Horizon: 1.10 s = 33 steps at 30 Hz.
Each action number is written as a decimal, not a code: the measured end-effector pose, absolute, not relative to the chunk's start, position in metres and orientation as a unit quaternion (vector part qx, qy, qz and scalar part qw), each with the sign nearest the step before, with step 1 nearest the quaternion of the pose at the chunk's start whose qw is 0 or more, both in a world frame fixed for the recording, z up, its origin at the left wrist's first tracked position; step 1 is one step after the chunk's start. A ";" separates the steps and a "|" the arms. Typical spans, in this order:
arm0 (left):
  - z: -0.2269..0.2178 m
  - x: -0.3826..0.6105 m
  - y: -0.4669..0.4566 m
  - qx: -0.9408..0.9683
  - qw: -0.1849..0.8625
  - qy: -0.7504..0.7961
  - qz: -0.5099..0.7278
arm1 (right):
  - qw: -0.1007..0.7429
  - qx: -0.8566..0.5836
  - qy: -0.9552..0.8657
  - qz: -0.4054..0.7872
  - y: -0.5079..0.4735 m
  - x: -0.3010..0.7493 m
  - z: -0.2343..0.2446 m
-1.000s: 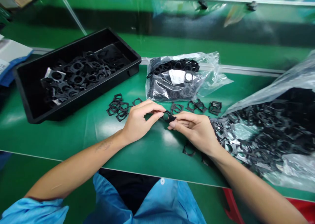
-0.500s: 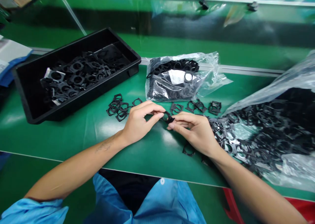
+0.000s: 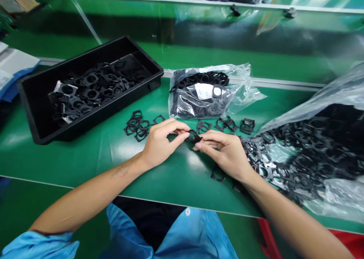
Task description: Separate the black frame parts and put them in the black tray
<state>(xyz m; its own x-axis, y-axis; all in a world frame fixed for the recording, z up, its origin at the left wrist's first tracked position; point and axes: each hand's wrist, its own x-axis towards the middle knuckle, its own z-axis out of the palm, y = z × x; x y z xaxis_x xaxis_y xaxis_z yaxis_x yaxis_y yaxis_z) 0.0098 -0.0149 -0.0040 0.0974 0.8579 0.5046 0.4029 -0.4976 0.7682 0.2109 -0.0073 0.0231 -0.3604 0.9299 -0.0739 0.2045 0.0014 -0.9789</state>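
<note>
2 hands on 1 small black frame (image 3: 195, 136)

Left hand (image 3: 159, 145) and right hand (image 3: 227, 153) each pinch its edge, just above the green table (image 3: 85, 156). It looks light, thin, stiff and likely snappable, so the rim is the best place to grip. Loose frames (image 3: 139, 124), tray (image 3: 40, 107), small bag (image 3: 210, 92) and big bag (image 3: 313, 145) surround.

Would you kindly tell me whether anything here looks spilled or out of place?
Parts lie spilled from the open bag at right onto the table; one stray lies by the right hand, which pinches a part with the left hand.
</note>
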 end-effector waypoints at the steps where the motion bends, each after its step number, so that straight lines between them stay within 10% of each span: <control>1: -0.004 0.010 -0.015 0.704 0.226 0.447 0.503 | 0.336 -0.455 -0.625 0.538 -0.007 0.211 0.023; 33: 0.001 0.012 -0.019 0.740 0.156 0.403 0.515 | 0.361 -0.417 -0.756 0.354 -0.010 0.212 0.021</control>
